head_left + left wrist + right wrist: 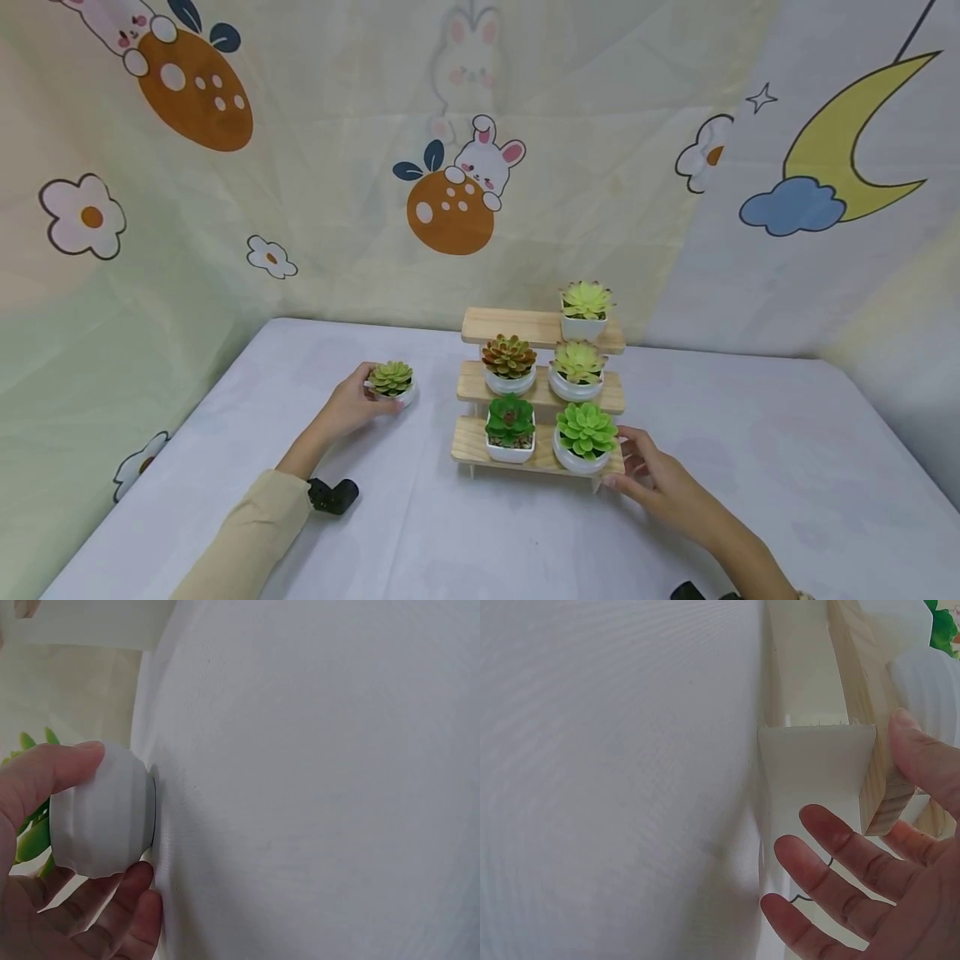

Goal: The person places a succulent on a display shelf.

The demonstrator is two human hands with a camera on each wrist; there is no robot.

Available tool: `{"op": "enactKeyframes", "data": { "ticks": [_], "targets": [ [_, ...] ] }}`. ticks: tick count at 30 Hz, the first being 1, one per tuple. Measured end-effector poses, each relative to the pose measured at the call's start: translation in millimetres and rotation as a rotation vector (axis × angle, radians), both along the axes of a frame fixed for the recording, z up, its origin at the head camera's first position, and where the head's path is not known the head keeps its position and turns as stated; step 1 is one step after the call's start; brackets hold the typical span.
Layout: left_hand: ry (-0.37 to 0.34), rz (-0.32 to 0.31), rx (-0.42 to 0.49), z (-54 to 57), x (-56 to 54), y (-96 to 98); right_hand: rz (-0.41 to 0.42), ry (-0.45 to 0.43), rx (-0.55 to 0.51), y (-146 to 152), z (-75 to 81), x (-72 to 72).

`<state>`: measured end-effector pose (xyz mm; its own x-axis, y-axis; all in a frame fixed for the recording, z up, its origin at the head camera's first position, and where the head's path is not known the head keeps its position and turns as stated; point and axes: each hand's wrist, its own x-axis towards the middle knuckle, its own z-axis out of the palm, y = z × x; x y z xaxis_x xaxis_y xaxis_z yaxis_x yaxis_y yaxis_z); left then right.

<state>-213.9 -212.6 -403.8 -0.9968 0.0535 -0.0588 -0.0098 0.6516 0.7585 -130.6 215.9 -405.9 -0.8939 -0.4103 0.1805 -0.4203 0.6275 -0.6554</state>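
My left hand grips a small potted succulent at the left of the table. In the left wrist view its white pot stands on the cloth, between the thumb and the curled fingers. At the right end of a three-tier wooden shelf is my right hand, fingers loosely spread. Its thumb lies at the lowest board, close to a white pot. On that board sit a bright green succulent and a dark green one.
A reddish succulent and a pale green one occupy the middle tier. Another pale one stands at the right of the top tier. White cloth covers the table; a printed curtain hangs behind it.
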Motion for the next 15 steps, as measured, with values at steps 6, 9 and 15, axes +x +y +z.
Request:
{"op": "enactKeyframes", "data": {
  "ticks": [6, 9, 15],
  "targets": [
    [-0.007, 0.009, 0.004, 1.0, 0.2, -0.9, 0.016, 0.002, -0.001, 1, 0.2, -0.4],
    [0.0, 0.017, 0.008, 2.2, 0.2, -1.1, 0.009, -0.004, 0.003, 0, -0.5, -0.3],
    [0.032, 0.047, 0.035, 10.3, -1.9, 3.0, 0.0, -0.011, 0.005, 0, -0.4, 0.2]
  ]
}}
